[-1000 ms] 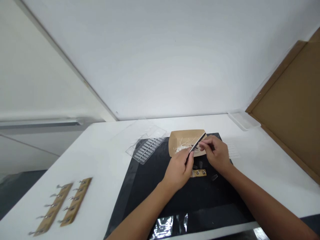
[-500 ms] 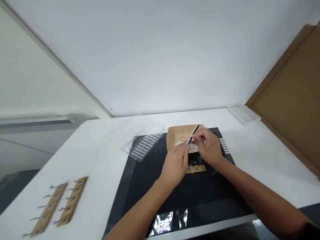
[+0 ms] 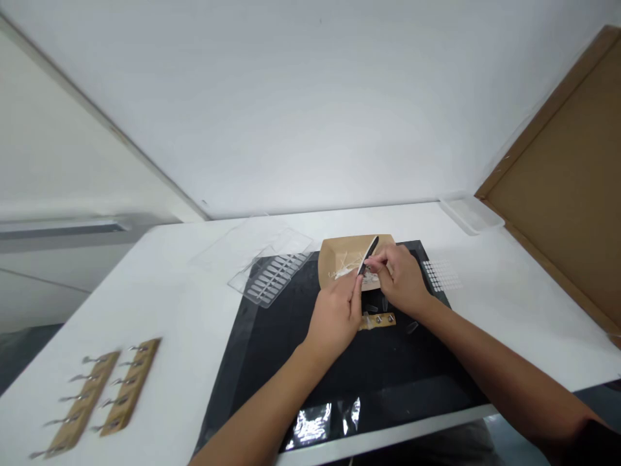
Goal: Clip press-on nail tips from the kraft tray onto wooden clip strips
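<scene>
My left hand (image 3: 336, 317) is closed around the lower end of a thin black file (image 3: 369, 254) that slants up to the right. My right hand (image 3: 398, 277) pinches something small against the file; I cannot make out what it is. Both hands hover over a brown paper tray (image 3: 334, 255) holding pale shavings, at the far side of a black mat (image 3: 339, 369). Just below the hands a small wooden strip with metal studs (image 3: 379, 320) lies on the mat, with a few clear nail tips (image 3: 412, 327) beside it.
A clear plastic case of nail tips (image 3: 272, 275) lies left of the tray. Two wooden strips with metal clips (image 3: 97, 395) rest at the near left of the white table (image 3: 165, 304). A sheet of clear dots (image 3: 441, 275) and a clear lid (image 3: 470, 213) lie right; brown board (image 3: 567, 175) leans far right.
The file has slid down and tilted steeper against what my right hand pinches. Both hands stay over the paper tray; the view has shifted slightly.
</scene>
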`<action>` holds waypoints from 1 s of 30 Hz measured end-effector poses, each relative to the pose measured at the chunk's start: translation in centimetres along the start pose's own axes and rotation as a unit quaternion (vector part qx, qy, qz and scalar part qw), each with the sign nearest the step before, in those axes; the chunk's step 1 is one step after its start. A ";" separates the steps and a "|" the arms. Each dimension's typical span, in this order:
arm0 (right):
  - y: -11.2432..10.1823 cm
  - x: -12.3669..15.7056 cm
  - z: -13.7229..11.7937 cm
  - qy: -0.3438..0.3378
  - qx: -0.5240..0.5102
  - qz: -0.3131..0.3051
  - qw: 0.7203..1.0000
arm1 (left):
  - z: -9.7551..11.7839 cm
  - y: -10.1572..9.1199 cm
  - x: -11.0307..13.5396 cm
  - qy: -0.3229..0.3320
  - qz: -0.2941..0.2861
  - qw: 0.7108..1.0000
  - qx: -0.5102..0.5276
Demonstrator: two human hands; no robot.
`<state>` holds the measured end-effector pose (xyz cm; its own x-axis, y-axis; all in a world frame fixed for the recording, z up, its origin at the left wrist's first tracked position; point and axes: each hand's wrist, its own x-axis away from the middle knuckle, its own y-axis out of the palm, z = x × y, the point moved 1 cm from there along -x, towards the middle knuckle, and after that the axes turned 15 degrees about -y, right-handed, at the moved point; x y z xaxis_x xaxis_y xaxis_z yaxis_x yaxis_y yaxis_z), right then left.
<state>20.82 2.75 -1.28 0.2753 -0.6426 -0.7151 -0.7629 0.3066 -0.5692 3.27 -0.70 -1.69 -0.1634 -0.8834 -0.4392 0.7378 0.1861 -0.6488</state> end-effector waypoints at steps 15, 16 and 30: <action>-0.1 -0.2 -0.7 -0.018 0.022 -0.031 0.999 | -0.1 -0.2 -0.1 -0.021 -0.023 0.999 0.017; -0.1 -0.2 -0.7 -0.023 0.016 -0.043 0.999 | -0.2 -0.2 -0.1 -0.018 -0.021 0.999 0.018; -0.5 -0.3 -1.0 -0.020 0.019 -0.042 0.999 | 0.0 -0.3 -0.1 0.018 0.003 1.000 0.017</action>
<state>20.55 2.12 -0.34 0.3615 -0.6384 -0.6795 -0.7141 0.2790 -0.6420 3.09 -0.71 -1.48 -0.1815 -0.8662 -0.4656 0.7602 0.1768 -0.6252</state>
